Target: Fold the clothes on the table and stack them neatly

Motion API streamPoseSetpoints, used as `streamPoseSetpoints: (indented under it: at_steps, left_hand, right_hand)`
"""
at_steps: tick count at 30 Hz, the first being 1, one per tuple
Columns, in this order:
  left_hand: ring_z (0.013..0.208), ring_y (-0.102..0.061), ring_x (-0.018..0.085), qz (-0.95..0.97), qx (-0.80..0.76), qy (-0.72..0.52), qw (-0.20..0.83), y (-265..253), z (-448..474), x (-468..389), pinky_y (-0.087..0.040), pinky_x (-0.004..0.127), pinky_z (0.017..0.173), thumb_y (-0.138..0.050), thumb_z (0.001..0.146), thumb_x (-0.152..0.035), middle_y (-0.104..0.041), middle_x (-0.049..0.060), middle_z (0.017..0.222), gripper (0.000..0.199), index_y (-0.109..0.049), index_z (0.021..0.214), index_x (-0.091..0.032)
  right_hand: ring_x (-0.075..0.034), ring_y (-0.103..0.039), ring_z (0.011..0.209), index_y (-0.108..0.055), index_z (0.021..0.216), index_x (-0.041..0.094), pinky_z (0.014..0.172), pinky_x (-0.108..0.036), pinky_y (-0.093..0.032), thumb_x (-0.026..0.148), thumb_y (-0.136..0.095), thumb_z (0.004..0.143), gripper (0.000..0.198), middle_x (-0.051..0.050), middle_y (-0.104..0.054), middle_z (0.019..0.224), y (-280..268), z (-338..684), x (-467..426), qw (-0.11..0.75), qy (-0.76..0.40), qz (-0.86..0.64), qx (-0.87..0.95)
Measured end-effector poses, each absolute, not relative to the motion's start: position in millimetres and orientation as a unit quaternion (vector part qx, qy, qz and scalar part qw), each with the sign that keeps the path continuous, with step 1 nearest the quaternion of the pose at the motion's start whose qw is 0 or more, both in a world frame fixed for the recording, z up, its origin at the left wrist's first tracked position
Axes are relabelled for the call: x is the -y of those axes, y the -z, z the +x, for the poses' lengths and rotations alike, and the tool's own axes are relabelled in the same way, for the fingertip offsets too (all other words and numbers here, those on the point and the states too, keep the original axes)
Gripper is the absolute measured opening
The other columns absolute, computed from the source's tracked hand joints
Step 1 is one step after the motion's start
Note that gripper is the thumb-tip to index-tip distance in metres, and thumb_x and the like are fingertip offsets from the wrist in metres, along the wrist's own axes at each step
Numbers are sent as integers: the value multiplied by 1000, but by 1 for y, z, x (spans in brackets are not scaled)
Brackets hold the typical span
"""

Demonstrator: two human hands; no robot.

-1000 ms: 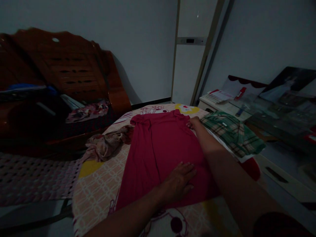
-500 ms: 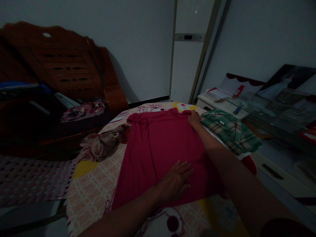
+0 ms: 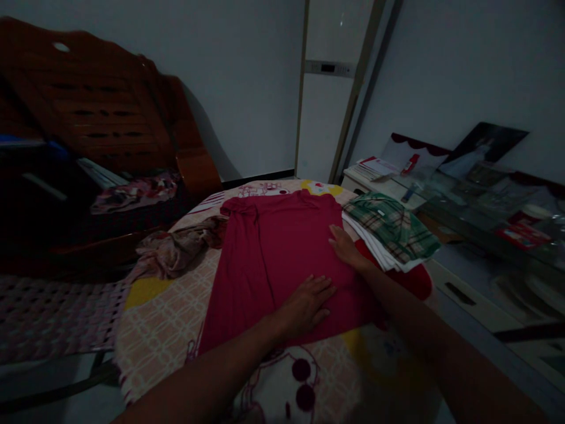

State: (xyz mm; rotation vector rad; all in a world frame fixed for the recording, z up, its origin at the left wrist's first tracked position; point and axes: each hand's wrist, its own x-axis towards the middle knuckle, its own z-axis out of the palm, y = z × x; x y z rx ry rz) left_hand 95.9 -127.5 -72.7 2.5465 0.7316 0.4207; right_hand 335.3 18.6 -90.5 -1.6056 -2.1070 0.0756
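A dark pink shirt (image 3: 286, 235) lies spread on the round, cloth-covered table (image 3: 163, 324), its left side folded inward. My left hand (image 3: 306, 303) rests flat on the lower middle of the shirt, fingers stretched out. Near the shirt's right edge my right hand (image 3: 344, 244) lies on the fabric, fingers extended and not gripping. Just right of it is a green plaid garment (image 3: 392, 224), folded on top of white cloth (image 3: 373, 241).
A crumpled, brownish garment (image 3: 176, 250) lies at the table's left. Beyond it stand a wooden bench (image 3: 106, 118) and a woven seat (image 3: 57, 318). On the right is a glass-topped cabinet (image 3: 477, 206) with papers (image 3: 375, 168). A tall white appliance (image 3: 324, 118) stands behind.
My right hand has let go of the shirt's upper right corner and moved down along its right side. My left hand stays flat on the shirt. The camera view has shifted slightly.
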Motion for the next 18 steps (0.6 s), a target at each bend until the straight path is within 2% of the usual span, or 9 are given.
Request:
streamPoseSetpoints:
  at_steps: [3, 5, 8, 11, 15, 18]
  left_hand:
    - [150, -33, 27, 925, -266, -149, 225, 74, 97, 125, -23, 53, 124, -52, 96, -31, -41, 15, 158, 57, -43, 151, -19]
    - [150, -33, 28, 926, -265, -149, 224, 75, 97, 124, -24, 54, 123, -52, 96, -31, -41, 16, 158, 57, -43, 151, -19]
    - [150, -33, 28, 927, -258, -158, 223, 77, 97, 122, -25, 54, 123, -51, 96, -33, -41, 16, 158, 57, -43, 151, -20]
    - [150, -33, 28, 927, -256, -159, 222, 79, 97, 122, -25, 54, 122, -51, 97, -34, -40, 17, 158, 57, -43, 151, -19]
    - [149, -33, 28, 927, -259, -157, 220, 79, 97, 121, -24, 54, 122, -50, 98, -36, -41, 17, 158, 55, -45, 150, -19]
    - [149, -33, 29, 927, -257, -159, 222, 80, 97, 120, -25, 54, 122, -51, 97, -36, -41, 18, 158, 55, -46, 149, -19]
  right_hand:
    - [-24, -52, 135, -52, 142, 12, 115, -44, -38, 23, -33, 98, 49, -18, -58, 141, 76, 343, 2, 220, 3, -640, 736]
    - [-23, -58, 127, -56, 137, 11, 108, -38, -43, 19, -32, 99, 45, -19, -62, 135, 60, 343, 18, 170, 17, -671, 722]
    - [-25, -68, 105, -61, 124, 10, 88, -33, -49, 18, -39, 99, 34, -20, -70, 113, 45, 336, 49, 59, 52, -721, 688]
    - [-25, -71, 84, -63, 115, 10, 69, -30, -46, 23, -39, 101, 31, -18, -71, 93, 48, 333, 81, -8, 93, -746, 660]
    - [-23, -67, 73, -67, 102, 12, 62, -28, -40, 27, -33, 103, 37, -16, -69, 82, 62, 348, 107, -4, 125, -739, 662]
    - [-21, -64, 66, -67, 96, 12, 60, -28, -39, 25, -40, 102, 31, -13, -68, 74, 62, 361, 113, 8, 146, -736, 661]
